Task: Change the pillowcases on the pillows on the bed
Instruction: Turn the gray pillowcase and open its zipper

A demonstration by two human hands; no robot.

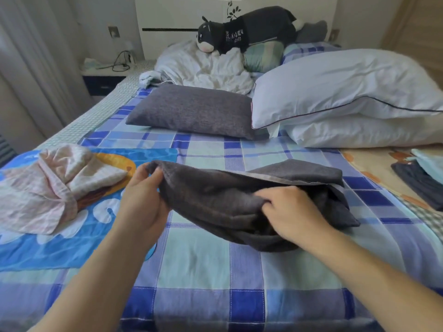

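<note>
A dark grey pillowcase [223, 200] lies loosely bunched on the blue checked bedsheet [203, 259] in front of me. My left hand [143, 195] pinches its left corner and lifts it slightly. My right hand [290, 212] grips a fold of the same pillowcase near its middle. Beyond it lies a pillow in a grey case [191, 111]. To its right, two bare white pillows are stacked: the upper one [335, 85] has dark piping, and the lower one [354, 133] sits beneath it.
A crumpled pink striped cloth [48, 185] rests on a blue printed blanket [48, 245] at the left. A rumpled white duvet [203, 68] and a black plush toy [247, 29] sit by the headboard. Folded dark clothes [417, 183] lie at the right edge. A nightstand [105, 77] stands far left.
</note>
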